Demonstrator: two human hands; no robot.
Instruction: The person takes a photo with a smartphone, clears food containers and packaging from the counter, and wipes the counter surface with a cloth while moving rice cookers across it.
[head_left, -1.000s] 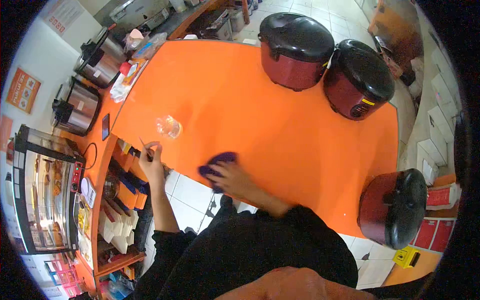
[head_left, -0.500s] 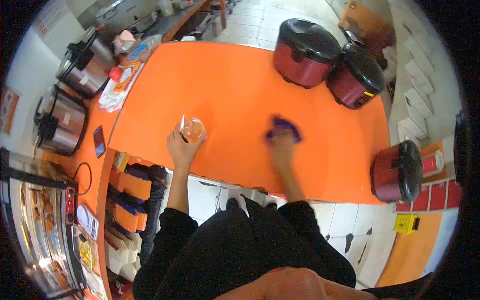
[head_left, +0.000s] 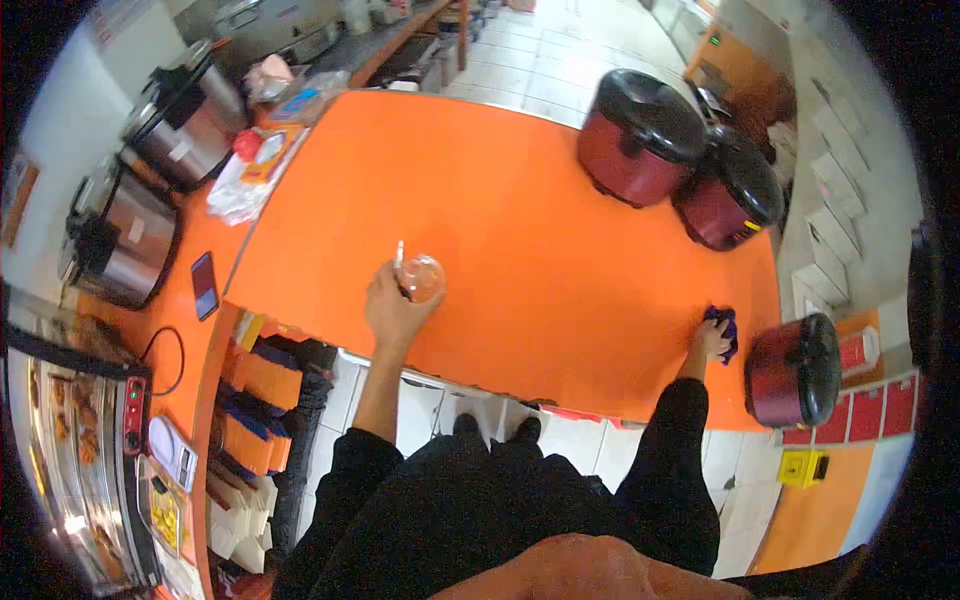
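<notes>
My left hand [head_left: 397, 308] is closed around a small clear plastic cup [head_left: 424, 277] above the left half of the orange table [head_left: 500, 200]. A thin whitish strip [head_left: 400, 254] stands up beside the cup at my fingers; I cannot make out what it is. Far to the right, my right hand [head_left: 715, 341] presses on a bunched dark purple cloth [head_left: 728, 335] lying on the tabletop. The cloth is close to a dark red rice cooker [head_left: 793, 370] at the table's right end, with a gap between them.
Two more red rice cookers [head_left: 640, 140] stand at the far right corner. Along the left counter are steel cookers [head_left: 130, 235], a phone [head_left: 204, 285], a plastic bag [head_left: 236, 200] and a glass food warmer [head_left: 85, 450]. Shelves with folded orange boxes [head_left: 262, 380] sit below.
My right hand has swept the purple cloth rightward and slightly nearer, toward the right-end cooker. My left hand still holds the cup, a little farther right and lower in view.
</notes>
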